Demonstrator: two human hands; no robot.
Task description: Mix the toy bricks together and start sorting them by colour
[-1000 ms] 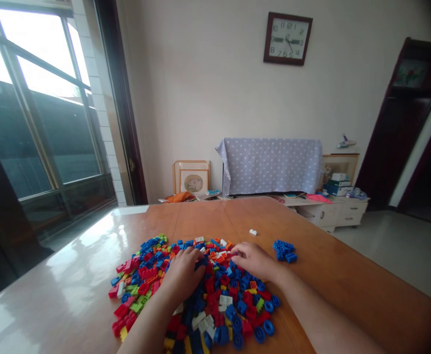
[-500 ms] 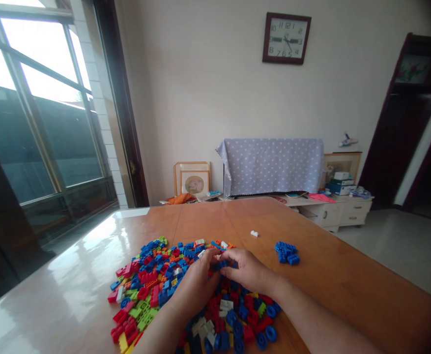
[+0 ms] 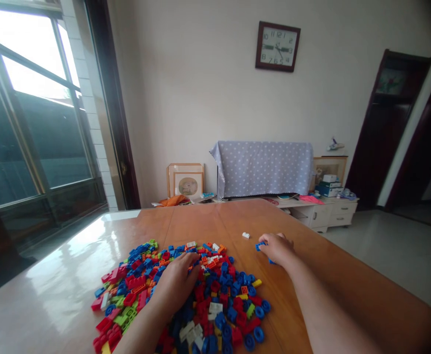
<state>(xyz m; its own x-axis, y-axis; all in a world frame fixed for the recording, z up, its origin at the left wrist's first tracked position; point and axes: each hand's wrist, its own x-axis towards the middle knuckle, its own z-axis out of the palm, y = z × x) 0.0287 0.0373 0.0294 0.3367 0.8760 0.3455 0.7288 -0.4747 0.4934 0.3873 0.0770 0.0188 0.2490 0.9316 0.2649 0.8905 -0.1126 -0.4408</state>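
Observation:
My left hand rests over the middle of a heap of mixed toy building bricks. Its fingers curve above the bricks, the thumb apart from them, and I see nothing held there. Off to the right of the heap, my right hand is closed with a blue building brick at its fingertips. Beneath that hand lies a small group of blue bricks, mostly covered by the palm and fingers. A lone white brick sits on the table just left of it.
The heap covers the near part of the glossy wooden table, with blue wheels along its right edge. Behind the table stand a low white cabinet and something draped in a spotted cloth. A window is on the left.
My right hand has left my left hand above the heap and moved right to the blue group. My left hand stays over the heap. The view has shifted slightly to the right.

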